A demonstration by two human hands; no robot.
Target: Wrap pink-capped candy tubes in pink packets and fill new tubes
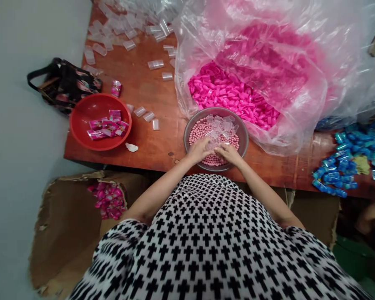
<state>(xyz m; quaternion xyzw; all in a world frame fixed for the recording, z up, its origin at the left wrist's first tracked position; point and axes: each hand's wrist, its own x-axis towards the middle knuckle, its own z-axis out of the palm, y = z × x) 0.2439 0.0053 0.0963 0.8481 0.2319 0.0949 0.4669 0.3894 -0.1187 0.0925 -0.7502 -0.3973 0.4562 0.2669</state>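
Note:
A grey bowl (pixel 188 155) in front of me holds small pink round beads (pixel 197 130) with several clear plastic cases (pixel 222 125) on top. Both hands are over its near half, fingertips close together. My left hand (pixel 200 150) is closed, its fingers at what looks like a clear plastic case (pixel 209 144). Fingers bent inward, my right hand (pixel 228 153) is closed too; whatever is in its fingertips is too small to make out. Behind the bowl, bright pink plastic pieces (pixel 228 93) spill from the mouth of a large clear bag (pixel 187 50).
A red bowl (pixel 78 135) with pink packets (pixel 109 127) stands left, beside a dark patterned bag (pixel 70 83). Loose clear cases (pixel 156 64) lie behind. Blue wrapped pieces (pixel 334 175) are at right, near another person's arm (pixel 370 212). Below left is a cardboard box (pixel 65 225).

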